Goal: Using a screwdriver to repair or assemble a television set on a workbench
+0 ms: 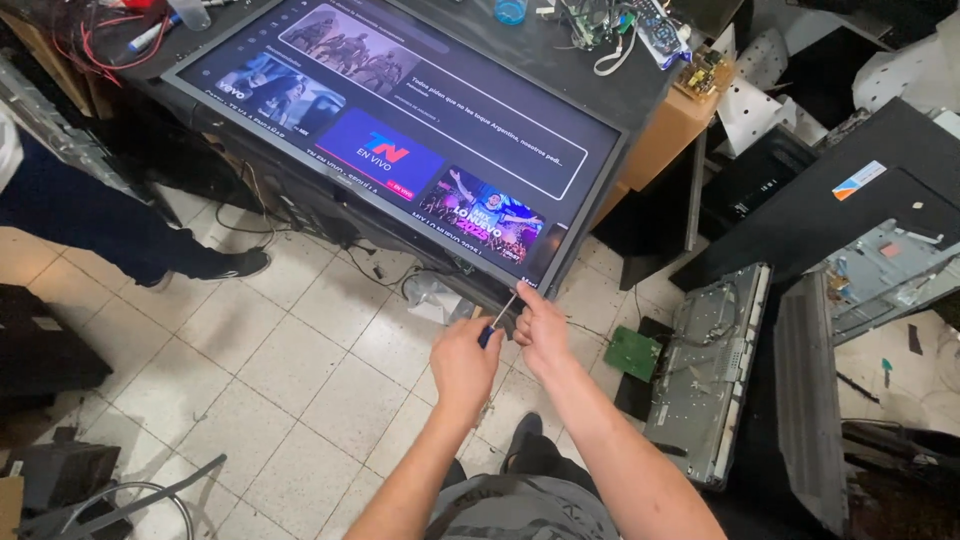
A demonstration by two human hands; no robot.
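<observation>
A large flat television (400,130) lies tilted on a workbench with its screen lit and showing picture tiles. My left hand (462,362) is closed around the blue handle of a screwdriver (497,318), whose metal shaft points up at the television's near bottom corner. My right hand (540,325) sits right beside it, fingers pinched at the shaft and touching the corner of the dark frame. Both forearms reach out from the bottom of the view.
Another person's dark trouser leg and shoe (215,265) stand on the tiled floor at left. A green circuit board (632,352) and a stripped metal panel chassis (705,375) lie at right. Dark television backs (850,190) lean at right. Cables and boards clutter the bench top (620,25).
</observation>
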